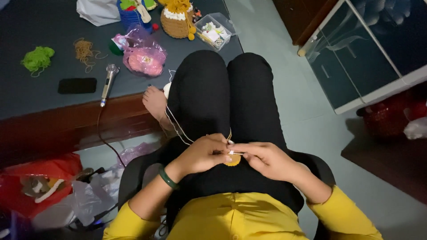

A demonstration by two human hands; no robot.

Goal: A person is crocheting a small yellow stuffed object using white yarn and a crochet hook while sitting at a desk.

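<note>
Clearly both hands meet over the lap: left hand (202, 154) pinches the yellow crochet piece (233, 159) steady, right hand (262, 158) fingers closed on the hook (235, 153)

A black phone (77, 85) is lying on the dark mat (40, 26). Just right of the phone a microphone (108, 81) is resting; above the phone, tan rubber bands (84, 51) and green yarn (38, 58) are sitting. Farther right, a pink plastic bag (143, 55) is crumpling.

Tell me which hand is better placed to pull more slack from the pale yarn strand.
Left, probably. The left hand already has the pale yarn strand running to it, while the right hand pinches the thin crochet hook at the small round yellow crochet piece.
</note>
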